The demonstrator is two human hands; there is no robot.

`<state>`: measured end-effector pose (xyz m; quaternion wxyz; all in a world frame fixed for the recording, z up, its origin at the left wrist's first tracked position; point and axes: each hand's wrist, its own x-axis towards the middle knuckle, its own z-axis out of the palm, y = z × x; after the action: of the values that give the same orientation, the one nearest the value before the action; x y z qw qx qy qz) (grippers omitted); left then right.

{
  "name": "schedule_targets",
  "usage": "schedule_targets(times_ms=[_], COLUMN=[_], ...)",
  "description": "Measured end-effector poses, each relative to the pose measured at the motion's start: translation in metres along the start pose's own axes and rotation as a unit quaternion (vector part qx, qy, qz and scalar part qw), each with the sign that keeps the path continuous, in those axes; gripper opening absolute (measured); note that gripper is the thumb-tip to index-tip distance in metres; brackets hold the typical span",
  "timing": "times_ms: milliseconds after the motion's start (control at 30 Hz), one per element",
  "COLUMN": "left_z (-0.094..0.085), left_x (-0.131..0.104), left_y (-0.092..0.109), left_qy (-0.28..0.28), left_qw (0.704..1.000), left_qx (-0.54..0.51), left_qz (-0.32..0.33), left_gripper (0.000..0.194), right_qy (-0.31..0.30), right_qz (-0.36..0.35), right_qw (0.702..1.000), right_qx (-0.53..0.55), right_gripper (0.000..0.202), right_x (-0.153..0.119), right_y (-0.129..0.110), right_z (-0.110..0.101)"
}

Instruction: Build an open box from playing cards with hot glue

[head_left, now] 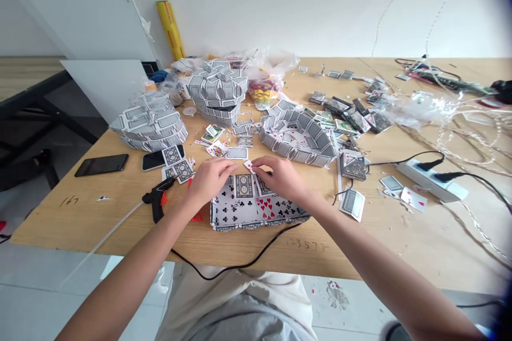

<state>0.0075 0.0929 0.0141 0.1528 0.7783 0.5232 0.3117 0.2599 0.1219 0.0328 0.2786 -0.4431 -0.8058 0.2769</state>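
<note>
A flat piece made of playing cards (232,210) lies near the table's front edge, showing clubs and hearts, with a card back (244,186) on its upper part. My right hand (278,175) pinches a small white card piece with red marks (248,165) above its far edge. My left hand (212,178) is at the piece's far left corner, fingers pressed together; whatever they may hold is too small to make out. A black glue gun (157,198) lies left of my left hand.
Card-covered boxes (151,122) (218,90) stand behind on the left, and an open card tray (298,136) behind on the right. Phones (101,165), a power strip (434,181), cables, plastic bags and scattered cards lie around. A yellow roll (170,29) leans on the wall.
</note>
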Motion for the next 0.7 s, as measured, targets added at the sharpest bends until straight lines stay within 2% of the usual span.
schedule_targets(times_ms=[100,167,233,333,467,567,700], left_z=[-0.019,-0.028,-0.03,-0.02,-0.001,0.007,0.008], left_x=[-0.002,0.004,0.013,0.032,0.053,0.058,0.056], left_y=[-0.014,-0.027,-0.04,-0.051,-0.055,-0.055,-0.054], left_qy=[0.04,0.031,0.013,-0.017,-0.053,-0.07,-0.063], left_qw=[0.994,0.99,0.988,0.988,0.984,0.981,0.978], left_qx=[0.04,0.074,0.091,0.106,0.125,0.14,0.16], left_qz=[-0.089,-0.118,-0.121,-0.115,-0.116,-0.118,-0.116], left_gripper=[0.027,0.024,0.022,0.017,0.016,0.022,0.028], right_qy=[0.087,0.126,0.145,0.155,0.168,0.192,0.218], right_qz=[0.028,0.068,0.09,0.107,0.127,0.142,0.152], right_qw=[0.995,0.988,0.983,0.979,0.973,0.966,0.956], right_qx=[0.031,0.053,0.069,0.071,0.095,0.105,0.121], right_gripper=[0.029,0.036,0.039,0.04,0.038,0.036,0.035], right_x=[-0.012,-0.022,-0.036,-0.06,-0.094,-0.114,-0.133], right_y=[0.003,0.007,0.01,0.013,0.015,0.014,0.013], right_z=[-0.017,-0.027,-0.032,-0.029,-0.024,-0.024,-0.026])
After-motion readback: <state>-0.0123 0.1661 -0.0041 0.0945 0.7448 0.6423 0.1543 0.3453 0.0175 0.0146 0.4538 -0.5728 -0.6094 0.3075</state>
